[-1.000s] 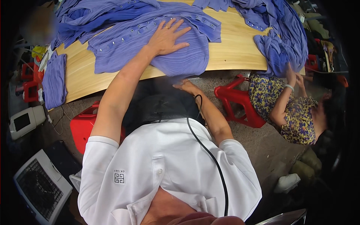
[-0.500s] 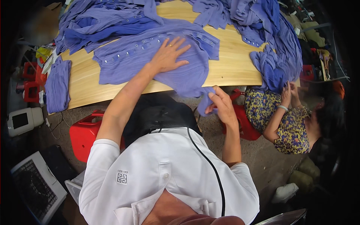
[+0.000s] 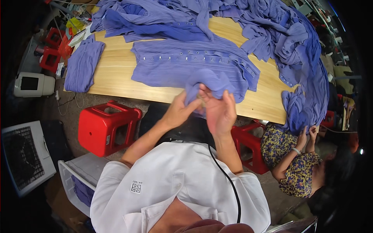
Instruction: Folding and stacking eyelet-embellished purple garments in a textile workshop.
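Note:
A crinkled purple garment (image 3: 163, 73) with a row of shiny metal fasteners lies spread along the table's near side. One loose part of it, perhaps a sleeve, is lifted over the near edge. My left hand (image 3: 179, 112) is closed on the left of this raised cloth, thumb toward the other hand. My right hand (image 3: 219, 113) faces palm up with fingers curled into the cloth, some hidden and slightly blurred. Both hands are close together, just off the table edge. At the table's left end lies a folded purple garment (image 3: 83, 66).
More purple garments (image 3: 155, 23) are heaped across the wooden table's (image 3: 112, 83) far side. A red stool (image 3: 97, 130) stands left, another red stool (image 3: 248, 145) right. A person in a floral top (image 3: 299, 174) handles cloth at right. A white bin (image 3: 72, 186) holds purple fabric.
My left hand has left the flat garment and come down to meet my right hand. The loose cloth is now raised between both. The view has shifted, so the table sits further right.

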Demonstrator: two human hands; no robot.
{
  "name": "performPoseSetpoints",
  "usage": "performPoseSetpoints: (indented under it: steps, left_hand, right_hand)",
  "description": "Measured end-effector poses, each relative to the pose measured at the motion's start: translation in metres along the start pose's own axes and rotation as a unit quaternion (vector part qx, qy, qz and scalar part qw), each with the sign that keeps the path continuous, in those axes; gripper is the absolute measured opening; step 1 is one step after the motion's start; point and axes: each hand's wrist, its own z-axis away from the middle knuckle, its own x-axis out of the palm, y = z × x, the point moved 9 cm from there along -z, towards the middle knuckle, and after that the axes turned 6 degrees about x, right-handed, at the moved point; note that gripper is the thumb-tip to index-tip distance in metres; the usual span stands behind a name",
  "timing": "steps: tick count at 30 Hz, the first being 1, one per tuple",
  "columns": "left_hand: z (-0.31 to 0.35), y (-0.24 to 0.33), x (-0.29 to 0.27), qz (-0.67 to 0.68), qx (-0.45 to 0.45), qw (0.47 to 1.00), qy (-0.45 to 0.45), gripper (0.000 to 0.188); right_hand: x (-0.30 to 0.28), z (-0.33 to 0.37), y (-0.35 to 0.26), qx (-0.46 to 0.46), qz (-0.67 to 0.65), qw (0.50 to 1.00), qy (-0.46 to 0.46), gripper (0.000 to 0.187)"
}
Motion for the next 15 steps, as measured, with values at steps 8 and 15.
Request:
performPoseSetpoints:
  steps: [8, 15]
  left_hand:
    - [-0.006, 0.049, -0.070, -0.643, 0.140, 0.732, -0.174, 0.066]
    - [-0.009, 0.054, -0.126, -0.594, 0.255, 0.757, 0.100, 0.035]
  right_hand:
    - [-0.128, -0.005, -0.031, -0.017, 0.784, 0.597, 0.168, 0.037]
    - [-0.072, -0.042, -0.095, -0.209, 0.750, 0.595, 0.198, 0.021]
